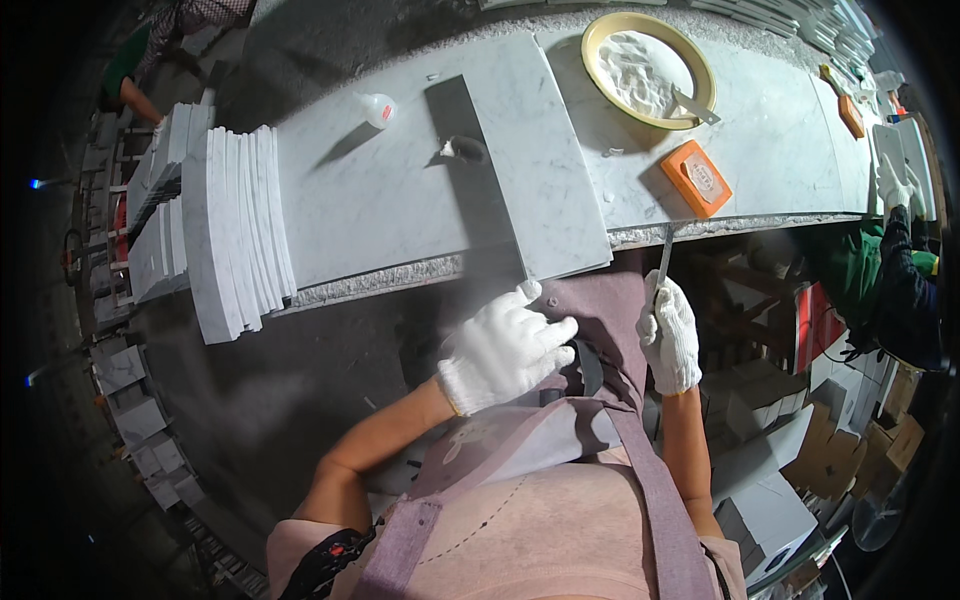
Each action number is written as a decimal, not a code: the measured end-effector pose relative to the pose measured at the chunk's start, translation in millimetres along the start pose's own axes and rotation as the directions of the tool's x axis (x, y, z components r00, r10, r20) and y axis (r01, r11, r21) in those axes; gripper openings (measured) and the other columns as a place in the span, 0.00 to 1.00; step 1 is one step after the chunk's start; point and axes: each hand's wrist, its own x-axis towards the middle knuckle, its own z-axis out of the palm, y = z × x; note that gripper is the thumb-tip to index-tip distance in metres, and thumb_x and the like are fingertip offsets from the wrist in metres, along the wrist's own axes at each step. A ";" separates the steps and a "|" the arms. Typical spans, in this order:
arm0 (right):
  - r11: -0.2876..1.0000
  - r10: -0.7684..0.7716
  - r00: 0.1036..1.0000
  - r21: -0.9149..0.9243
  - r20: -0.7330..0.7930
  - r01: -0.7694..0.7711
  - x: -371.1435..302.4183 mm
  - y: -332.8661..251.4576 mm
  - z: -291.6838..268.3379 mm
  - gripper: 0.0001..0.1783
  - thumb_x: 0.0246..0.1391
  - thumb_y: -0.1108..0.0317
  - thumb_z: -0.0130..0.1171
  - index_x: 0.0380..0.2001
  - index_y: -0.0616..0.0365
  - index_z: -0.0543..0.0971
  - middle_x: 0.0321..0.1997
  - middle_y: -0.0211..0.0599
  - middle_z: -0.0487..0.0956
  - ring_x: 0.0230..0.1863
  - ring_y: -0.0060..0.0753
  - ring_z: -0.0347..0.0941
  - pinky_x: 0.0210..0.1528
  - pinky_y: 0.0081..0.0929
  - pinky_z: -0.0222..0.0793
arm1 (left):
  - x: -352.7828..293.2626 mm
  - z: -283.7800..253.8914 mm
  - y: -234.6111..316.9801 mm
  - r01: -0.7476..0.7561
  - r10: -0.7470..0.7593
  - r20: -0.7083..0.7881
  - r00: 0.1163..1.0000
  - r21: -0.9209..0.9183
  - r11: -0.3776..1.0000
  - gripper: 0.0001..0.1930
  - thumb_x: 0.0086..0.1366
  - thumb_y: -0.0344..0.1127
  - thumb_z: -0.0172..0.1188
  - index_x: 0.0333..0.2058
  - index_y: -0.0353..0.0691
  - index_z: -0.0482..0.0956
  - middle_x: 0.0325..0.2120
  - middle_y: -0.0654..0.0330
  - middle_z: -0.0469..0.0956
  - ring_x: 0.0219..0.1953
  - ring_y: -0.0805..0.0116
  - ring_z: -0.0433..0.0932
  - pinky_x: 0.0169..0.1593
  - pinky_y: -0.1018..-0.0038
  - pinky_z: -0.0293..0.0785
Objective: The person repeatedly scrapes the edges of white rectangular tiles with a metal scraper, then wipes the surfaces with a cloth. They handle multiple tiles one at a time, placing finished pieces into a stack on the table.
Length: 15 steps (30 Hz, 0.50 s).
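My left hand (507,347), in a white glove, rests against my mauve apron just below the near edge of a white marble slab (545,160) lying on the bench. Its fingers are loosely curled and hold nothing. My right hand (670,335), also gloved, grips the handle of a thin metal scraper (665,255) whose blade points up toward the bench's front edge (720,228). A yellow bowl (602,35) of white paste with a putty knife (694,105) in it sits at the far side. An orange sanding block (696,177) lies right of the slab.
A stack of white marble tiles (240,225) stands on edge at the bench's left end. A small white bottle (377,108) lies on the long slab. Another person in green and a white glove (893,185) works at the right. Cardboard boxes (850,450) sit lower right.
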 end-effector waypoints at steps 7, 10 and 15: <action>0.998 0.042 0.999 0.037 0.011 -0.043 -1.9 0.0 7.9 0.20 0.73 0.56 0.63 0.59 0.57 0.78 0.31 0.23 0.74 0.23 0.16 0.68 0.24 0.16 0.64 | -4.3 -2.9 -6.6 0.078 -0.066 -0.165 0.984 0.068 0.995 0.17 0.59 0.38 0.73 0.47 0.42 0.88 0.25 0.57 0.83 0.42 0.43 0.84 0.50 0.55 0.81; 0.999 0.039 0.999 -0.014 0.026 -0.038 -5.0 1.2 11.2 0.17 0.74 0.57 0.61 0.56 0.56 0.79 0.34 0.23 0.74 0.27 0.16 0.69 0.28 0.16 0.66 | -8.4 -3.1 -11.3 0.101 -0.090 -0.077 0.993 0.159 0.982 0.18 0.68 0.48 0.65 0.48 0.44 0.88 0.28 0.55 0.87 0.47 0.45 0.84 0.61 0.57 0.75; 0.997 0.029 0.999 -0.076 0.037 -0.026 -9.0 6.4 12.1 0.14 0.74 0.56 0.61 0.52 0.54 0.79 0.41 0.24 0.76 0.33 0.18 0.71 0.33 0.19 0.69 | -16.1 6.8 -15.9 0.111 -0.126 0.050 0.991 0.233 0.966 0.18 0.65 0.48 0.67 0.48 0.45 0.88 0.29 0.57 0.85 0.43 0.49 0.84 0.56 0.57 0.78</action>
